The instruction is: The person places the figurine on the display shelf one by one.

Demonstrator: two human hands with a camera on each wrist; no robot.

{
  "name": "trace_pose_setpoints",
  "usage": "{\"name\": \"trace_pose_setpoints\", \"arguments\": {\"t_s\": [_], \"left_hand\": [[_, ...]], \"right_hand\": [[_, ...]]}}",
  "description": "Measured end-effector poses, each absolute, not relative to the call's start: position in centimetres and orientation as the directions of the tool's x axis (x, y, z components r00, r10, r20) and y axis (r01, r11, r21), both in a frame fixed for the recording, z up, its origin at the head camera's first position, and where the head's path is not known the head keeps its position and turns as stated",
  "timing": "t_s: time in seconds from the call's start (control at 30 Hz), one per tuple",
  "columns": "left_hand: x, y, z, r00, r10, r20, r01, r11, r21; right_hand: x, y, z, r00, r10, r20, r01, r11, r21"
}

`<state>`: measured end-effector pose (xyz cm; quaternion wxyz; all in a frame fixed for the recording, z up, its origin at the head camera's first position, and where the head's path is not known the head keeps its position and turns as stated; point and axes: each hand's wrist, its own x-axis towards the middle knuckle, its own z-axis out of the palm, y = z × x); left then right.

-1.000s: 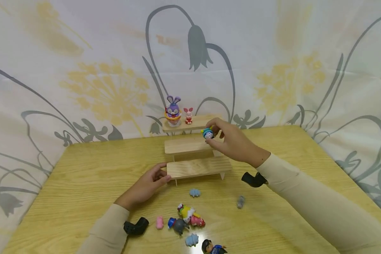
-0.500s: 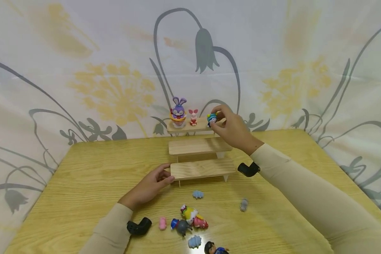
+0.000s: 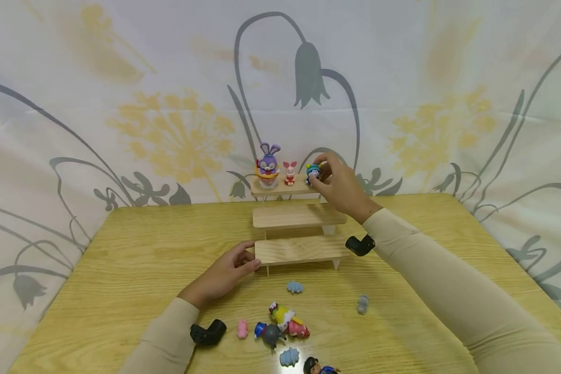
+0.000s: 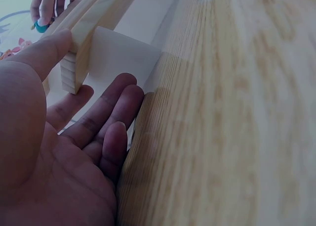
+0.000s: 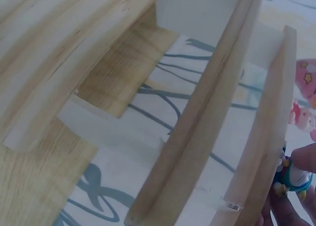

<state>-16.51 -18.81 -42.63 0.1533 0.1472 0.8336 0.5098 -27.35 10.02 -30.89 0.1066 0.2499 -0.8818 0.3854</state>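
A three-step wooden display stand [image 3: 299, 217] stands at the back of the table. With thumb above and index finger below, my left hand [image 3: 226, 272] grips the left end of its lowest board [image 4: 76, 63]; the other fingers reach beneath. My right hand [image 3: 343, 184] pinches a small figurine [image 3: 313, 173] with a teal hat at the right part of the top board. In the right wrist view the figurine [image 5: 295, 179] is partly covered by fingers and sits against the board's edge. Left of it on that board are a piglet figurine [image 3: 290, 174] and a purple rabbit figurine [image 3: 267, 166].
Several figurines lie before the stand: two light-blue ones, like this nearer one [image 3: 289, 357], a pink one [image 3: 242, 329], a grey one with a blue hat [image 3: 270, 334], a yellow-and-white one [image 3: 282, 316], a small grey one [image 3: 362, 304] and a dark-haired one [image 3: 314, 366]. Patterned cloth [image 3: 191, 62] hangs behind.
My right hand has raised the teal-hatted figurine from in front of the middle board to the top board. My left hand keeps its grip on the lowest board. The head view has shifted slightly.
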Motion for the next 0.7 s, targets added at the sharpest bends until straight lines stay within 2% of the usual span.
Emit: {"name": "trace_pose_setpoints", "arguments": {"t_s": [0.33, 0.7], "left_hand": [[-16.60, -18.79, -42.69, -0.913, 0.391, -0.115, 0.074, 0.435, 0.897], [-16.55, -18.70, -42.51, -0.912, 0.391, -0.120, 0.067, 0.433, 0.899]], "right_hand": [[-27.56, 9.46, -31.33, -0.840, -0.332, 0.429, -0.536, 0.626, -0.566], [-27.75, 9.25, -31.75, -0.849, -0.304, 0.431, -0.521, 0.617, -0.590]]}}
